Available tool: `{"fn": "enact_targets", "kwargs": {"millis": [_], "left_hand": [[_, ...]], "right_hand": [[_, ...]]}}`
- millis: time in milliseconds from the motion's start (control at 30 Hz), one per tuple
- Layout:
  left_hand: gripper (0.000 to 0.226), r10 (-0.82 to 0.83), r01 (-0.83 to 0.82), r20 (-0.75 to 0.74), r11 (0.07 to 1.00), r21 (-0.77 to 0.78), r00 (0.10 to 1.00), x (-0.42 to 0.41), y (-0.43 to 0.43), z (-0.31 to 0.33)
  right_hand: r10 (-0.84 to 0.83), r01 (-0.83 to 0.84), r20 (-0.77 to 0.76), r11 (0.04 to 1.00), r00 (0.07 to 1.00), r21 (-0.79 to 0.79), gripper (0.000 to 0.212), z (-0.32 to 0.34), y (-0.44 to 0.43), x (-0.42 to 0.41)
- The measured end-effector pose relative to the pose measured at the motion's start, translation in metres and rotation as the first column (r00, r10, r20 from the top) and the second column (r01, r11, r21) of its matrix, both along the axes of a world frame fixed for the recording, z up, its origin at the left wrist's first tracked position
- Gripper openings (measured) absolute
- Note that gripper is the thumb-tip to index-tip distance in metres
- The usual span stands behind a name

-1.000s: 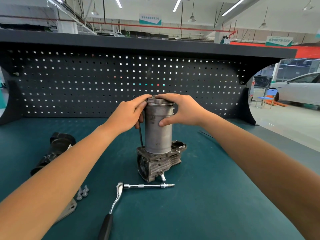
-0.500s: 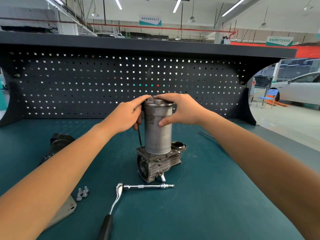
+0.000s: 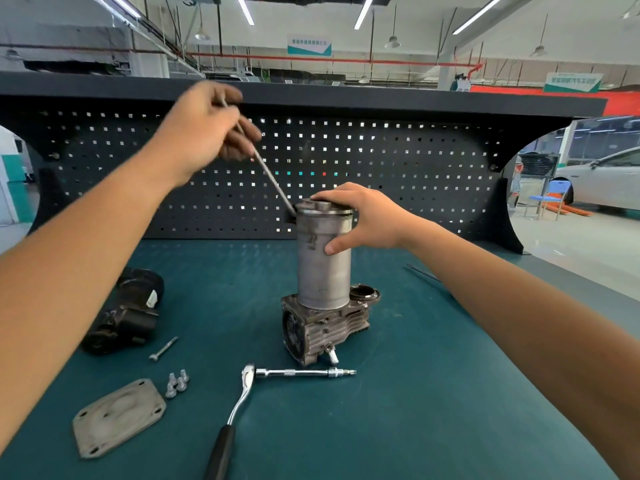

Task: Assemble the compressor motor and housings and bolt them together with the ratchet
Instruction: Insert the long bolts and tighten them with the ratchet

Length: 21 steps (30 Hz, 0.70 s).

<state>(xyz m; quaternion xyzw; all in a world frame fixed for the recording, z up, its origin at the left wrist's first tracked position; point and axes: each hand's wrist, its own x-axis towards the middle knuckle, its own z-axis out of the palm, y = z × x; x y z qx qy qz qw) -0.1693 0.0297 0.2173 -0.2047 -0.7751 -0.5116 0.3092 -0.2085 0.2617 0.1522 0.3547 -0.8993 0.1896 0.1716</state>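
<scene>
The smooth grey metal motor cylinder (image 3: 323, 268) stands upright on the rough cast, ribbed grey housing (image 3: 325, 327), in the middle of the teal bench mat (image 3: 398, 427). Your right hand (image 3: 367, 216) grasps the cylinder's top: the fingers lie over the flat cap and the thumb (image 3: 337, 245) presses on the side wall. Your left hand (image 3: 204, 133), raised and blurred, is closed around a long thin steel bolt (image 3: 273, 180). The bolt is tilted, and its lower end meets the cap's left rim.

Just in front of the housing lies the chrome ratchet with black handle (image 3: 239, 407), apart from it. To the left lie small grey bolts (image 3: 176, 384), a flat grey cover plate with corner holes (image 3: 117, 415), a second long bolt (image 3: 163, 348) and a black rounded housing (image 3: 128, 317). The widest open mat is at the right of the housing, toward the table edge. The black perforated back panel (image 3: 381, 168) closes the far side.
</scene>
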Motion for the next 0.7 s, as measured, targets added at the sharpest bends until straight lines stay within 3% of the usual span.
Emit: {"fn": "enact_targets", "kwargs": {"millis": [300, 500, 700], "left_hand": [[0.022, -0.042, 0.055, -0.23, 0.997, 0.048, 0.972, 0.01, 0.035, 0.017], [0.017, -0.046, 0.039, -0.189, 0.998, -0.045, 0.981, 0.007, 0.048, 0.021], [0.034, 0.001, -0.019, -0.123, 0.989, -0.146, 0.992, -0.004, 0.061, 0.03]], "right_hand": [[0.006, -0.006, 0.021, 1.0, 1.0, -0.029, 0.079, -0.002, 0.0, 0.0], [0.005, -0.004, 0.032, 1.0, 0.999, -0.03, 0.08, -0.003, 0.0, 0.0], [-0.006, 0.006, 0.025, 1.0, 1.0, -0.012, 0.081, -0.001, -0.001, 0.001]]}}
